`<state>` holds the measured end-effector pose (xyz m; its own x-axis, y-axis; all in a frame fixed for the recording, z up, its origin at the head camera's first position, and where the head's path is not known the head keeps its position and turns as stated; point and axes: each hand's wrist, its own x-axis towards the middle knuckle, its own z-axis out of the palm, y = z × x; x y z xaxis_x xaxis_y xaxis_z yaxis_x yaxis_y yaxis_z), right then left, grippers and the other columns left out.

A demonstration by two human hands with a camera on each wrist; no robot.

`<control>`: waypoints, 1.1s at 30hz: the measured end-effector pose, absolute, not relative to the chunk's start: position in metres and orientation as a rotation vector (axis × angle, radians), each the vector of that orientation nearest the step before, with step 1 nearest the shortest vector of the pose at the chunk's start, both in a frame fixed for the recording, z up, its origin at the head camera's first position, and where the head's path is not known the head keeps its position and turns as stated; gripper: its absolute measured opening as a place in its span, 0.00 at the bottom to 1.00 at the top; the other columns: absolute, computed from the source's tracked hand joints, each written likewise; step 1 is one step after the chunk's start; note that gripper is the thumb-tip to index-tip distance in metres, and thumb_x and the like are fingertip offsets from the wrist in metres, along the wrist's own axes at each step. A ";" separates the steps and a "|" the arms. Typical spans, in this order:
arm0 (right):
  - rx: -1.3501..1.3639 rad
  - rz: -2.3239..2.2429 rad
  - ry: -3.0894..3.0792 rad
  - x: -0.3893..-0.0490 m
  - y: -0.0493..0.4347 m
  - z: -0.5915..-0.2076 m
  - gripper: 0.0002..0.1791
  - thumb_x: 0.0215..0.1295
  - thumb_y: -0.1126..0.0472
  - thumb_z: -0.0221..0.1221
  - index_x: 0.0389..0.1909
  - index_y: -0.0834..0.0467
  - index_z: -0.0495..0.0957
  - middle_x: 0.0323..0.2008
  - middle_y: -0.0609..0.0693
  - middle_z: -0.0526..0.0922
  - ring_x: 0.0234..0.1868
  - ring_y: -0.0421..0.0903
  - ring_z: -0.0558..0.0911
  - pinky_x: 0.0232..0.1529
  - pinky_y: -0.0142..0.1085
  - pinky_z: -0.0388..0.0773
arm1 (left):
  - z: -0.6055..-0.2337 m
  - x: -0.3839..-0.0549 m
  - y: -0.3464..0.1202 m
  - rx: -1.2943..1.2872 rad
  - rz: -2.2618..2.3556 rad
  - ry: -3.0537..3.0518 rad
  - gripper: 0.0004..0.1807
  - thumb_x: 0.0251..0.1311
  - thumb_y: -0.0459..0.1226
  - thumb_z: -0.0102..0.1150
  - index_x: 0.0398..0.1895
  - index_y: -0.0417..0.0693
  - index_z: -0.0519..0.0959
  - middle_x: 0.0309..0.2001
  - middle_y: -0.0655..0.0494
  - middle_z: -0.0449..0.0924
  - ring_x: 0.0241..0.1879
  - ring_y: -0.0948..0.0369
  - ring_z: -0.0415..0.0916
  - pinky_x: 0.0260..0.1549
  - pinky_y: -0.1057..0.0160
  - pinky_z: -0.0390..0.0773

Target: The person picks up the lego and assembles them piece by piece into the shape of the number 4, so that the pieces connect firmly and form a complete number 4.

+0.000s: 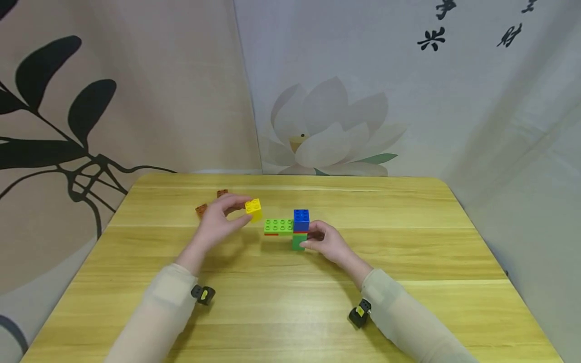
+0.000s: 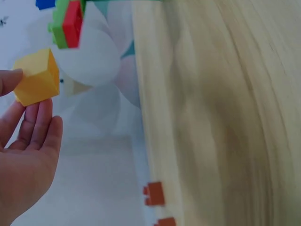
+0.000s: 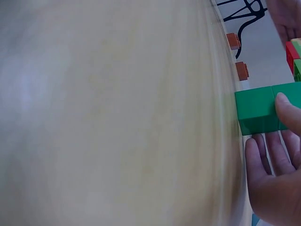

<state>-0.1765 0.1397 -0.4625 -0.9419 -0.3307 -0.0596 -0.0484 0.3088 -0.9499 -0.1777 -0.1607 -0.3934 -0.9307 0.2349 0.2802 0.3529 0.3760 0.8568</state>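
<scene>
Between thumb and fingers my left hand (image 1: 218, 218) pinches a yellow toy brick (image 1: 253, 209), studs up, just left of the built piece. My right hand (image 1: 329, 243) grips the green bricks (image 1: 298, 241) at the bottom of that piece from the right. On top of the stack sits a blue brick (image 1: 301, 219). A long light green brick (image 1: 278, 226) sticks out to the left from the stack, with a red brick (image 2: 72, 24) under its outer end. In the left wrist view the yellow brick is apart from the light green one.
Two orange-brown bricks (image 1: 201, 210) lie at the back left of the wooden table (image 1: 408, 227), partly behind my left hand. A printed curtain (image 1: 204, 91) hangs beyond the table's back edge. Small black cameras (image 1: 202, 294) are strapped at both wrists.
</scene>
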 end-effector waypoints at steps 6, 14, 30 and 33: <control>-0.335 -1.674 2.333 -0.176 0.140 -0.461 0.18 0.60 0.65 0.69 0.50 0.63 0.78 0.45 0.53 0.83 0.47 0.49 0.80 0.53 0.43 0.77 | -0.384 -0.170 -0.148 -0.622 -1.575 -2.533 0.20 0.59 0.31 0.68 0.56 0.40 0.80 0.52 0.48 0.78 0.52 0.51 0.76 0.59 0.54 0.73; -0.333 -1.677 2.338 -0.176 0.140 -0.461 0.17 0.60 0.65 0.69 0.49 0.62 0.78 0.45 0.52 0.83 0.47 0.49 0.80 0.53 0.43 0.77 | -0.382 -0.167 -0.137 -0.717 -1.456 -2.546 0.20 0.57 0.32 0.69 0.55 0.42 0.81 0.49 0.52 0.79 0.49 0.54 0.77 0.57 0.51 0.74; -0.329 -1.672 2.335 -0.176 0.140 -0.464 0.18 0.61 0.64 0.69 0.51 0.62 0.78 0.46 0.51 0.83 0.48 0.49 0.80 0.53 0.44 0.77 | -0.385 -0.167 -0.132 -0.738 -1.402 -2.562 0.21 0.55 0.30 0.71 0.55 0.43 0.82 0.49 0.51 0.79 0.48 0.53 0.77 0.57 0.50 0.75; -0.345 -1.684 2.329 -0.176 0.140 -0.464 0.19 0.61 0.64 0.69 0.51 0.62 0.77 0.46 0.52 0.83 0.48 0.50 0.80 0.53 0.43 0.77 | -0.384 -0.167 -0.131 -0.740 -1.405 -2.563 0.21 0.55 0.30 0.71 0.55 0.43 0.82 0.49 0.51 0.79 0.48 0.53 0.77 0.56 0.50 0.75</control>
<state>-0.1761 0.1396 -0.4644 -0.9418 -0.3308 -0.0602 -0.0466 0.3057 -0.9510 -0.1665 -0.1315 -0.3843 -0.8720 0.3567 0.3354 0.4746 0.4476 0.7579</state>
